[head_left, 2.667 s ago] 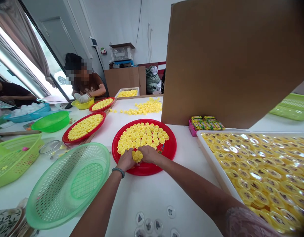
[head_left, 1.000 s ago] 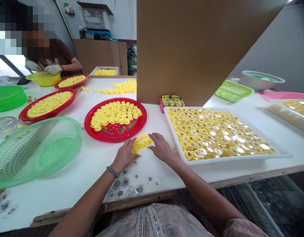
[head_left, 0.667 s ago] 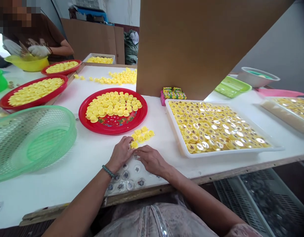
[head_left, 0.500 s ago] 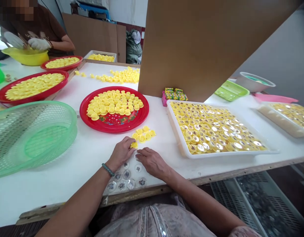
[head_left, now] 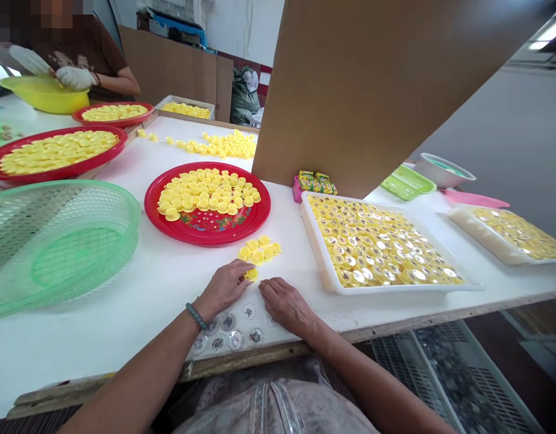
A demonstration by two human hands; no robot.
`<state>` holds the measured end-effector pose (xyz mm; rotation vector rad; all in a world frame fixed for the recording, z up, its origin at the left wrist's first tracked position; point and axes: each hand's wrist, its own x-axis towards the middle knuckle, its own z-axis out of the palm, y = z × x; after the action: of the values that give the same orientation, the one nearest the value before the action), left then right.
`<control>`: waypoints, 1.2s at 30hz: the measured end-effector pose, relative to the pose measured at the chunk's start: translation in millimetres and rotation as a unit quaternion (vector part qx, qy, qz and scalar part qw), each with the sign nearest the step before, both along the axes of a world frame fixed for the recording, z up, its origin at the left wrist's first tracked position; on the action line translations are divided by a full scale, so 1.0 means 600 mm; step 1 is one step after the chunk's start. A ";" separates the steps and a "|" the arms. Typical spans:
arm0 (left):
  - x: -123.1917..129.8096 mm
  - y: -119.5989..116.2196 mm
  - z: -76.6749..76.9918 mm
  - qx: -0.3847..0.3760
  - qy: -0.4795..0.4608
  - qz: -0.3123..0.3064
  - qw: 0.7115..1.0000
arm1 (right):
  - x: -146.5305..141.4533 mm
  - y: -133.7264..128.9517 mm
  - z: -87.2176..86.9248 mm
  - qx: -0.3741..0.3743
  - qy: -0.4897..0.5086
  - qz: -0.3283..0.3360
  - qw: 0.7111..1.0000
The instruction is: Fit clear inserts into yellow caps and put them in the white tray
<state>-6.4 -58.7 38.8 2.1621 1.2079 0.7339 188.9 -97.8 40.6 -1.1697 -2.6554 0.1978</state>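
My left hand [head_left: 226, 286], with a beaded bracelet at the wrist, pinches a small round yellow plastic cap [head_left: 250, 275] just above the table. To its right, my right hand [head_left: 287, 306] has its fingers pressed together and bent downward; whatever they hold, if anything, is hidden. Several clear round discs with dark printed pictures [head_left: 235, 339] lie in loose rows between my forearms, some partly covered by my left hand and wrist. Beyond my fingers sits a small cluster of loose yellow caps [head_left: 258, 255]. Behind that, a red plate [head_left: 209, 237] bears many more.
At right stands a white tray [head_left: 311, 241] of yellow caps with pictures, with another tray [head_left: 485, 238] farther right. A green mesh basket [head_left: 79, 286] is at left. A cardboard sheet [head_left: 336, 90] rises behind. Across the table, a gloved person works over a yellow basin [head_left: 47, 101].
My right hand has drawn a little apart from the left, toward the right. The yellow cap stays in my left fingers. The whole view has shifted slightly.
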 end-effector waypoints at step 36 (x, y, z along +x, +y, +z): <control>0.008 -0.013 0.039 -0.314 -0.284 0.037 0.905 | -0.019 0.028 0.046 -0.058 0.203 -0.014 0.977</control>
<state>-1.4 -66.5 62.4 1.2585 1.0212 0.7935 177.8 -80.8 68.0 -1.0660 -2.2928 0.5316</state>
